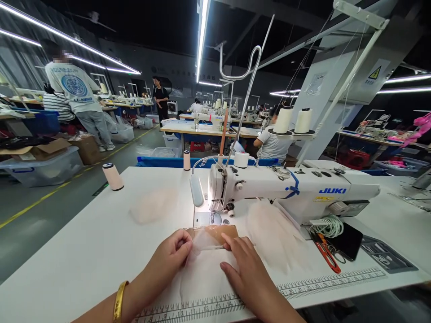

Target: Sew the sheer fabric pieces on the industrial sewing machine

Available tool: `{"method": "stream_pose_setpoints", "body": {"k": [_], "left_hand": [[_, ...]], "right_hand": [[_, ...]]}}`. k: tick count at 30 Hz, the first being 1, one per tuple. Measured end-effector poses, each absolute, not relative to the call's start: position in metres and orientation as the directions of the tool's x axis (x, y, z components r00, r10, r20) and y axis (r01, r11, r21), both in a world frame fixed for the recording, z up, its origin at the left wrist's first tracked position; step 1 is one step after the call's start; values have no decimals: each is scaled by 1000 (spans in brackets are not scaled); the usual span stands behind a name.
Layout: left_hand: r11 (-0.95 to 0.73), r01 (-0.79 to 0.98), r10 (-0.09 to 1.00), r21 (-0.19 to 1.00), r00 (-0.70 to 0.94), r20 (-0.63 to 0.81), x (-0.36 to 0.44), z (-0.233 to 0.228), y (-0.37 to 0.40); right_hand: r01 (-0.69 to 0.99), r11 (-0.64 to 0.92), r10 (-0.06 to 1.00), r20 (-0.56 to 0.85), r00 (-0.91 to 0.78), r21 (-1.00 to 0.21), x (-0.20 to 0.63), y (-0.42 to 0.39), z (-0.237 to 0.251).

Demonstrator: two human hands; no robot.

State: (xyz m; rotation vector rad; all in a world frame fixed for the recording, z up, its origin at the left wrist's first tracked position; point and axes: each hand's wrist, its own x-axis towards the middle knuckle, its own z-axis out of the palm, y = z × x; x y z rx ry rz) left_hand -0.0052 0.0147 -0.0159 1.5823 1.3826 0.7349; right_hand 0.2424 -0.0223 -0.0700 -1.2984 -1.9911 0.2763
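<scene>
left hand (171, 258) pinching sheer fabric piece (202, 273) | right hand (247, 269) flat on it | long axis toward sewing machine (286, 190)

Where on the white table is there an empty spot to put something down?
The big bare patch lies left of the left hand, between the thread cone and the table's front edge. Right of the right hand it is crowded: pale fabric pile, red scissors, phone.
</scene>
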Motion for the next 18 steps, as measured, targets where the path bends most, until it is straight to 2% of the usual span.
{"method": "stream_pose_setpoints", "body": {"k": [3, 5, 8, 10, 12, 14, 16, 18], "left_hand": [[-79, 520, 993, 851, 115, 22, -11, -12, 13], [-172, 552, 982, 816, 157, 100, -9, -4, 7], [-227, 546, 927, 806, 374, 8, 7, 6, -7], [-226, 544, 885, 808, 461, -64, 20, 5, -14], [-208, 527, 887, 824, 457, -68, 30, -1, -15], [-173, 457, 905, 873, 423, -42, 34, -10, -12], [-38, 336, 918, 941, 383, -100, 33, -14, -8], [120, 166, 892, 979, 414, -179, 30, -14, -5]], "right_hand": [[687, 460, 874, 424, -237, -563, 240, -20, -63], [663, 440, 889, 400, -225, -605, 238, -19, -59], [575, 394, 915, 365, -171, -718, 230, -21, -60], [439, 335, 941, 317, -116, -834, 223, -25, -65], [259, 269, 963, 261, -67, -928, 219, -28, -69], [152, 221, 975, 220, -24, -963, 220, -28, -69], [173, 197, 980, 200, 4, -965, 224, -23, -66], [201, 207, 978, 199, -62, -958, 229, -16, -60]]}}
